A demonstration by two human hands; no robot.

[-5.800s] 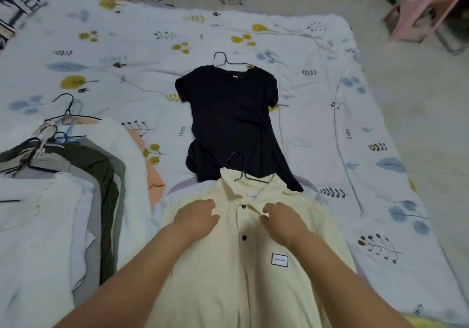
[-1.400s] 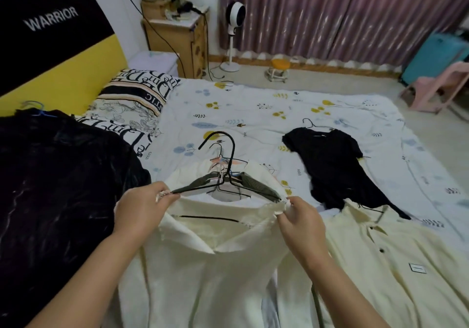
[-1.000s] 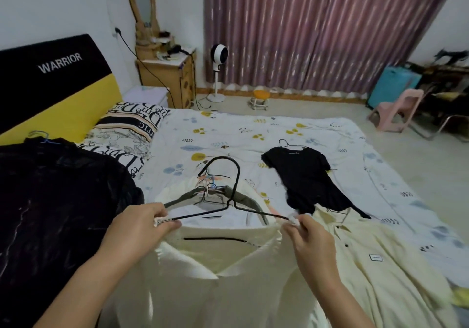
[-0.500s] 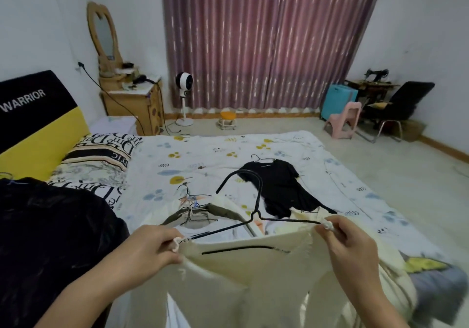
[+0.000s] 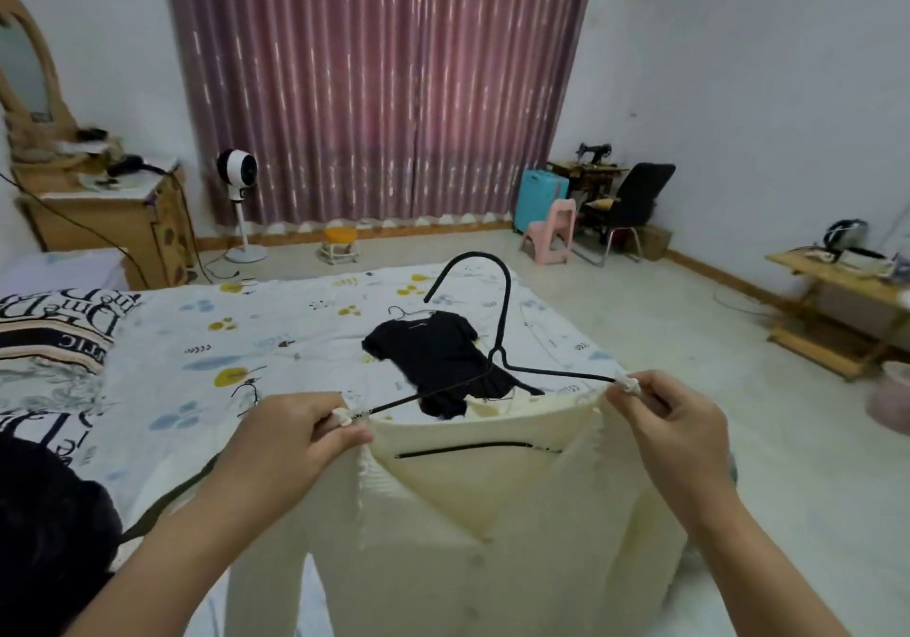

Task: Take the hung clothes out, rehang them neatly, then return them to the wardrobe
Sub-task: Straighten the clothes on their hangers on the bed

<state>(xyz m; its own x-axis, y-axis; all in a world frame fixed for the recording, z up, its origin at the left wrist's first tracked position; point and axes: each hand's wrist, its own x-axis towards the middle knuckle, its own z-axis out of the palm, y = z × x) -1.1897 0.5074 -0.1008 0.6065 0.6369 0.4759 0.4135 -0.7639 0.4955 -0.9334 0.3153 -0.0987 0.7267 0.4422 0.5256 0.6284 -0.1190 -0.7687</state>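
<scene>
I hold a cream knit cardigan [image 5: 472,553] up in front of me on a black wire hanger [image 5: 497,321]. My left hand [image 5: 295,439] pinches the garment's left shoulder together with the hanger's end. My right hand [image 5: 674,429] pinches the right shoulder and the other hanger end. The hook points up and to the left. Behind it a black T-shirt [image 5: 438,360] on its own hanger lies flat on the bed [image 5: 246,336].
A dark garment [image 5: 44,528] fills the lower left. A patterned pillow [image 5: 54,336] lies at the left. Beyond the bed stand a wooden dresser [image 5: 108,227], a fan [image 5: 239,208], a pink stool [image 5: 551,232], a black chair [image 5: 630,208] and a low wooden table [image 5: 837,291].
I have lifted the cream cardigan on its hanger off the pile on the bed and raised it higher. My view has risen and turned right toward the room.
</scene>
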